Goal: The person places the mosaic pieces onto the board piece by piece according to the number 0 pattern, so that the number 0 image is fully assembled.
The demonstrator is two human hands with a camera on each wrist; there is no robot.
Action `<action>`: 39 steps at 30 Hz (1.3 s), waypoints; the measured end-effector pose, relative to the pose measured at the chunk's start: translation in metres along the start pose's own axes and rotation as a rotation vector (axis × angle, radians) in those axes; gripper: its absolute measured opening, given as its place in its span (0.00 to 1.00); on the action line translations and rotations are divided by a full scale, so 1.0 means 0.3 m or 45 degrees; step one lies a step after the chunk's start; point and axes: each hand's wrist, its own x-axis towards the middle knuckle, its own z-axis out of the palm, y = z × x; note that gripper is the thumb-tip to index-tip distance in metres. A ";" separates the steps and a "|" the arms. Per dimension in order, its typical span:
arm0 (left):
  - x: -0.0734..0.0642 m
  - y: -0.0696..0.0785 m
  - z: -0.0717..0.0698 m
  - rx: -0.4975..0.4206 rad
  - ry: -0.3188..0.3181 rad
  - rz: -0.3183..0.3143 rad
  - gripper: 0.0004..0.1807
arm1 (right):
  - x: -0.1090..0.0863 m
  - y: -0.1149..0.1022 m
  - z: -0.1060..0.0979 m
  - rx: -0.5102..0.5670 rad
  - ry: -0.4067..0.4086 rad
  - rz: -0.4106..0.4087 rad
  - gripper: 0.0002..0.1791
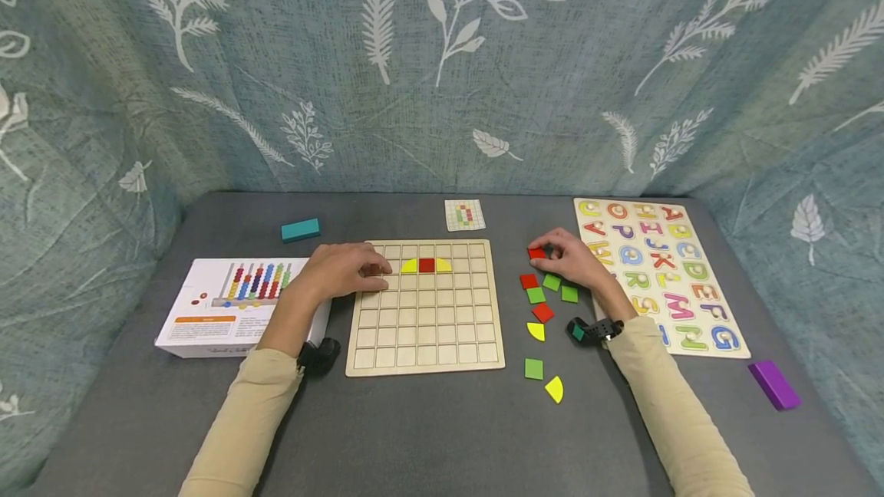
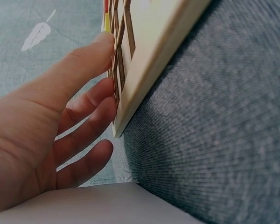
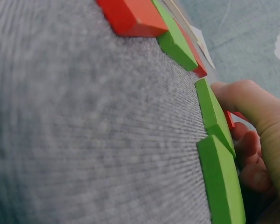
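A wooden grid board (image 1: 425, 336) lies in the middle of the table. In one of its upper rows a red square tile (image 1: 427, 265) sits between two yellow quarter-circle tiles (image 1: 410, 266). My left hand (image 1: 340, 273) rests at the board's upper left edge, fingers loosely bent and holding nothing; the left wrist view shows its fingertips against the board's side. Right of the board, my right hand (image 1: 569, 258) pinches another red square tile (image 1: 536, 253), partly covered by the fingers. Just below it lie loose green tiles (image 1: 552, 282), red tiles (image 1: 529, 281) and yellow quarter-circles (image 1: 536, 331).
A small pattern card (image 1: 466, 215) lies behind the board. On the left are a white box (image 1: 207, 305) with a bead picture and a teal block (image 1: 300, 230). To the right, an alphabet board (image 1: 638, 251) lies partly under the right forearm, with a purple block (image 1: 775, 385) beyond.
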 end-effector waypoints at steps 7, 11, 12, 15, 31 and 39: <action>0.001 0.002 -0.004 -0.003 0.003 -0.001 0.15 | 0.001 0.000 -0.001 -0.019 0.011 0.013 0.15; 0.001 0.002 -0.007 -0.001 0.001 -0.004 0.15 | 0.004 0.000 -0.001 -0.032 0.025 0.016 0.15; 0.001 0.003 -0.007 -0.001 0.001 -0.005 0.15 | 0.006 0.001 0.000 -0.035 0.029 0.017 0.15; 0.001 0.003 -0.009 -0.003 -0.006 -0.008 0.16 | 0.009 0.002 0.001 -0.036 0.034 0.023 0.15; 0.002 0.004 -0.006 -0.001 -0.025 -0.024 0.19 | -0.003 0.013 0.009 0.089 0.104 -0.085 0.19; 0.005 0.002 -0.006 0.002 -0.034 -0.030 0.19 | 0.004 -0.001 0.000 0.085 0.070 0.023 0.16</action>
